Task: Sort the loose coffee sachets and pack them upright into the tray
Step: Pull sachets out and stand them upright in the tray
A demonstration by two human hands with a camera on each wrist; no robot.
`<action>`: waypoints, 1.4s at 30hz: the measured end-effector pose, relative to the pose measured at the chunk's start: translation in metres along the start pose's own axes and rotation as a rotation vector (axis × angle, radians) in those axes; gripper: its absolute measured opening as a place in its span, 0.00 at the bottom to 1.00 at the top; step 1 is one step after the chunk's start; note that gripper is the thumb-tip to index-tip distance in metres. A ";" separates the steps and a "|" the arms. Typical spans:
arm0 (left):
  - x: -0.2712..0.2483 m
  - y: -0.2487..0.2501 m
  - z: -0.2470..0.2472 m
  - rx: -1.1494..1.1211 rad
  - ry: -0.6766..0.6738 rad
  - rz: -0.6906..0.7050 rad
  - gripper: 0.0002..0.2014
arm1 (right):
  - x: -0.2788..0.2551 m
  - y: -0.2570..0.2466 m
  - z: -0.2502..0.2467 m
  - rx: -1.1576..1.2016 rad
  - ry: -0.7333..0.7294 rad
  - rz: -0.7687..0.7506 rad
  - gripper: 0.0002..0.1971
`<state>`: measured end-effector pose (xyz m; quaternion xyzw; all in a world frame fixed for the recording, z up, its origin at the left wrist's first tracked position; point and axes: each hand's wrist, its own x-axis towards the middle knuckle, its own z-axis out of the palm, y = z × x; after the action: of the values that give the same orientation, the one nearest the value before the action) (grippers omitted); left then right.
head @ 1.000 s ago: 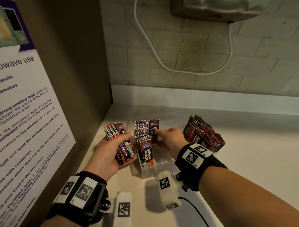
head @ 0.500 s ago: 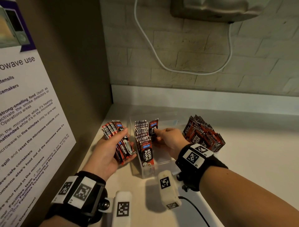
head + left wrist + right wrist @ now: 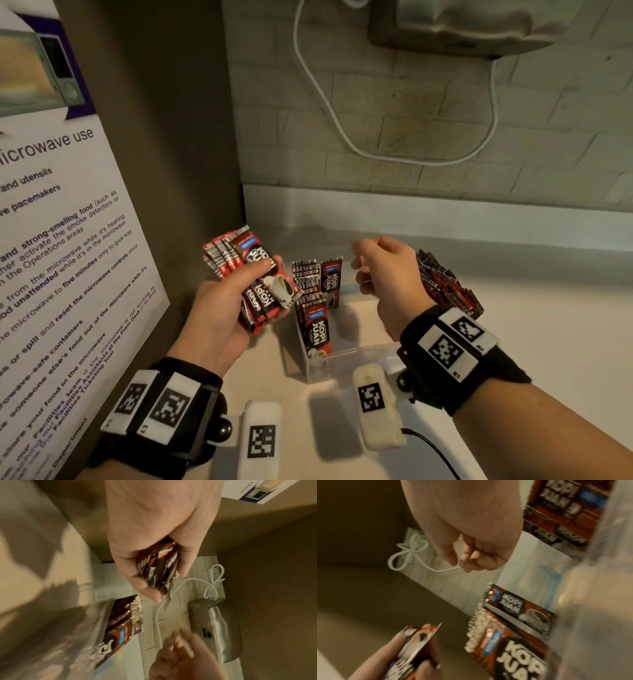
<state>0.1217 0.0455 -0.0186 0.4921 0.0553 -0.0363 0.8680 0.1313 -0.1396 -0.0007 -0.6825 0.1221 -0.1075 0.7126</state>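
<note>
My left hand (image 3: 262, 274) grips a bundle of red-and-black coffee sachets (image 3: 255, 270), fanned out, left of the clear plastic tray (image 3: 349, 363). A row of sachets (image 3: 306, 284) stands upright along the tray's left side. A single sachet (image 3: 331, 277) stands just right of that row. Above the tray's far half, my right hand (image 3: 359, 263) hovers with fingers curled and nothing in it; the right wrist view shows those fingers (image 3: 471, 559) bare. A pile of loose sachets (image 3: 445, 284) lies behind my right wrist.
A side panel with a microwave notice (image 3: 68, 274) closes off the left. The tiled back wall carries a metal appliance (image 3: 462, 27) and a looping white cable (image 3: 342, 130). Pale counter (image 3: 548, 325) stretches to the right. A black cable (image 3: 431, 452) runs near the front edge.
My right hand has let go of the single sachet in the tray and risen above it, fingers curled. My left hand has lifted its bundle slightly.
</note>
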 end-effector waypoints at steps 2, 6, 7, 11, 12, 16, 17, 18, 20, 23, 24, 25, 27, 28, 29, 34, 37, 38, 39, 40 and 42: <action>-0.004 0.004 0.008 0.021 -0.050 0.027 0.07 | -0.010 -0.013 0.007 -0.056 -0.143 -0.047 0.05; -0.011 0.005 0.022 0.097 -0.144 0.027 0.14 | -0.029 -0.023 0.019 -0.162 -0.366 -0.080 0.11; -0.012 0.005 0.023 0.114 -0.154 0.020 0.14 | -0.031 -0.024 0.020 -0.172 -0.382 -0.081 0.11; -0.011 0.002 0.022 0.129 -0.162 -0.018 0.10 | -0.032 -0.026 0.020 -0.190 -0.403 -0.057 0.06; -0.010 0.001 0.021 0.121 -0.152 -0.027 0.07 | -0.030 -0.026 0.019 -0.174 -0.388 -0.044 0.07; -0.003 0.001 0.013 0.081 -0.045 -0.037 0.05 | -0.011 -0.023 0.003 -0.038 -0.164 0.028 0.07; -0.001 0.001 0.010 0.070 -0.009 -0.034 0.06 | -0.006 -0.021 -0.002 -0.029 -0.115 0.063 0.06; 0.001 0.000 0.008 0.058 0.025 -0.033 0.06 | -0.002 -0.017 -0.005 -0.041 -0.083 0.113 0.05; 0.003 -0.002 0.003 0.031 0.071 -0.038 0.04 | 0.002 -0.007 -0.007 -0.140 -0.068 0.228 0.04; 0.004 -0.005 0.001 0.011 0.092 -0.056 0.04 | 0.009 0.008 -0.003 -0.232 -0.099 0.378 0.05; 0.004 -0.005 0.000 0.014 0.094 -0.059 0.04 | 0.013 0.012 -0.001 -0.228 -0.114 0.416 0.08; 0.004 -0.006 0.000 0.018 0.093 -0.062 0.05 | 0.016 0.016 0.001 -0.214 -0.129 0.441 0.10; 0.004 -0.006 0.000 0.024 0.091 -0.066 0.07 | 0.019 0.022 0.005 -0.226 -0.155 0.462 0.10; 0.004 -0.006 0.000 0.025 0.093 -0.065 0.08 | 0.021 0.025 0.006 -0.245 -0.162 0.461 0.09; 0.003 -0.005 0.000 0.025 0.095 -0.065 0.09 | 0.021 0.028 0.006 -0.257 -0.162 0.459 0.09; 0.003 -0.005 -0.002 0.025 0.103 -0.070 0.14 | 0.027 0.043 0.004 -0.313 -0.145 0.391 0.10; 0.002 -0.007 -0.001 0.022 0.100 -0.081 0.16 | 0.028 0.049 0.007 -0.318 -0.079 0.356 0.10; 0.002 -0.008 -0.001 0.020 0.099 -0.081 0.16 | 0.029 0.051 0.008 -0.315 -0.066 0.351 0.11; 0.001 -0.009 -0.001 0.020 0.101 -0.081 0.16 | 0.029 0.052 0.008 -0.314 -0.060 0.351 0.11; 0.002 -0.010 -0.001 0.022 0.103 -0.082 0.17 | 0.029 0.053 0.008 -0.306 -0.056 0.348 0.12; 0.002 -0.011 -0.002 0.022 0.104 -0.086 0.18 | 0.028 0.054 0.008 -0.281 -0.047 0.343 0.12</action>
<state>0.1226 0.0414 -0.0295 0.4999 0.1209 -0.0488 0.8562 0.1595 -0.1383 -0.0553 -0.7466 0.2334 0.0490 0.6211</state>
